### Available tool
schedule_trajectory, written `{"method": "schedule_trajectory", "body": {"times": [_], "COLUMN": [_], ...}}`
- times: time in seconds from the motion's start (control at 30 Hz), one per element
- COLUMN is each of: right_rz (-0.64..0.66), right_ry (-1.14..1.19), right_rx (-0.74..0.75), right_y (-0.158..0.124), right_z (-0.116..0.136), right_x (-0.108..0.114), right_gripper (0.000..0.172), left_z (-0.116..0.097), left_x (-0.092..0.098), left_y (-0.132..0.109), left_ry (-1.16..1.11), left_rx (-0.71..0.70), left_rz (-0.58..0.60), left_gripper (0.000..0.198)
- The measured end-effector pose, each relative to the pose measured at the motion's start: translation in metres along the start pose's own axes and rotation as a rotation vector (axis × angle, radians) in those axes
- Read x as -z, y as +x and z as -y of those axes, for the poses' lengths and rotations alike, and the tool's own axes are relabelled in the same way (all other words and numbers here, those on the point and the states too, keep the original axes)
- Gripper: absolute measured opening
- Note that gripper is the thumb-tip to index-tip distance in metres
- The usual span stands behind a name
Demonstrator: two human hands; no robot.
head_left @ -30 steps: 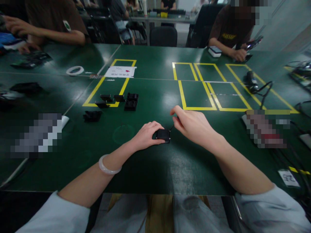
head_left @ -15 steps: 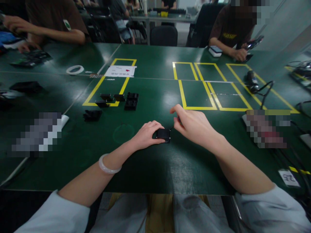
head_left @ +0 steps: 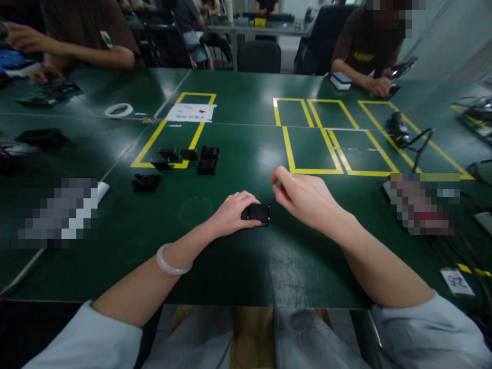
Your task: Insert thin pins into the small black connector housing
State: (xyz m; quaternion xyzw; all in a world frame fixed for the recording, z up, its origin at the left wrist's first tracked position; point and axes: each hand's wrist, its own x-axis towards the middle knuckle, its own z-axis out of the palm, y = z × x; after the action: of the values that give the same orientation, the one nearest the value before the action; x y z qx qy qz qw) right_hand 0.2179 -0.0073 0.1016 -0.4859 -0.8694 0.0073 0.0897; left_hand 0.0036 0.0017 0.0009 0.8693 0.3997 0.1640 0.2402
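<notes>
My left hand (head_left: 233, 214) grips a small black rectangular block (head_left: 259, 211) on the table, thumb along its near side and fingers round its far side. Small shiny points show at the block's right corners. My right hand (head_left: 302, 193) is just right of it, fingers curled and pinched. A thin dark rod (head_left: 272, 202) runs from those fingertips down to the block's upper right corner; most of it is hidden by the hand, so its kind is unclear.
Left of centre lie several small black blocks (head_left: 167, 154), a black compartmented part (head_left: 208, 160) and a black clip-like piece (head_left: 146, 182). Beyond are a paper sheet (head_left: 189, 113), a tape roll (head_left: 119, 110) and yellow tape outlines. Cables run at right; two people sit opposite.
My right hand's curled fingers have shifted very slightly. My left hand and the black block stay in place.
</notes>
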Motion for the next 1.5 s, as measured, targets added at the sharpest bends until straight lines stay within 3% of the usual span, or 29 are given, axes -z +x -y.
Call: {"method": "schedule_trajectory", "body": {"times": [0.13, 0.4, 0.57, 0.8, 1.03, 1.27, 1.5], "right_rz": [0.044, -0.007, 0.039, -0.011, 0.050, -0.026, 0.020], "right_ry": [-0.047, -0.014, -0.082, -0.017, -0.073, 0.011, -0.054], "right_rx": [-0.025, -0.017, -0.051, -0.025, -0.047, -0.022, -0.034], "right_y": [0.0011, 0.0007, 0.0016, 0.0005, 0.0017, -0.0003, 0.0013], "right_z": [0.0007, 0.0011, 0.0013, 0.0008, 0.0010, 0.0021, 0.0009], "right_x": [0.0014, -0.0005, 0.0008, -0.0013, -0.0002, -0.0002, -0.0018], "right_gripper": [0.034, 0.026, 0.035, 0.028, 0.032, 0.029, 0.030], "left_z": [-0.0001, -0.0006, -0.0012, -0.0025, -0.0021, -0.0019, -0.0031], "left_x": [0.0005, 0.0010, 0.0013, 0.0018, 0.0014, 0.0012, 0.0023], "left_y": [-0.0007, -0.0003, -0.0003, 0.0002, -0.0005, -0.0002, -0.0002], "left_ry": [0.001, 0.004, 0.004, 0.005, -0.004, -0.009, 0.007], "left_rx": [0.000, 0.003, 0.012, 0.012, 0.004, 0.000, 0.009], "left_rz": [-0.001, 0.013, 0.016, 0.013, 0.005, 0.009, 0.012], "left_gripper": [0.038, 0.039, 0.038, 0.039, 0.038, 0.038, 0.037]}}
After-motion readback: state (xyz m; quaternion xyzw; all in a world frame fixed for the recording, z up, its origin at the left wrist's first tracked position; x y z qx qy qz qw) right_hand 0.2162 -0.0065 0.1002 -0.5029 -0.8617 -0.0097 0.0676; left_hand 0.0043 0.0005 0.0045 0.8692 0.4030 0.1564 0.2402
